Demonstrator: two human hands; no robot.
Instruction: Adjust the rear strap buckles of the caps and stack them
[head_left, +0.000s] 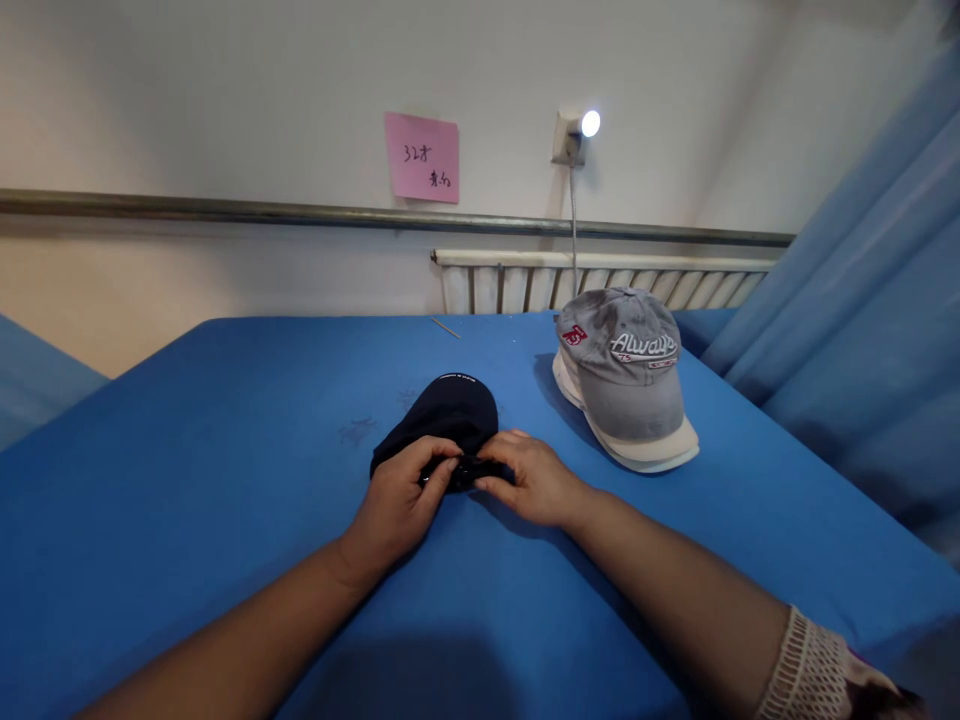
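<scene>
A dark navy or black baseball cap point(454, 405) lies on the blue-covered table in front of me, with small white lettering along its far edge. My left hand point(401, 495) pinches the near edge of this cap between thumb and fingers. From the other side, my right hand point(529, 475) grips the same edge, thumb below and fingers above. Between the two hands shows a glossy black strip point(466, 470), which looks like the cap's back strap. Its fastening is too small and dark to make out, and my fingers cover its ends.
Right of the hands, a grey cap point(637, 350) with "Always" lettering is stacked over pale caps on the blue sheet point(225, 450). A thin stick point(446, 328) lies near the far edge. Behind stand a radiator point(517, 285) and a rail point(300, 212); a blue curtain point(862, 280) hangs at right.
</scene>
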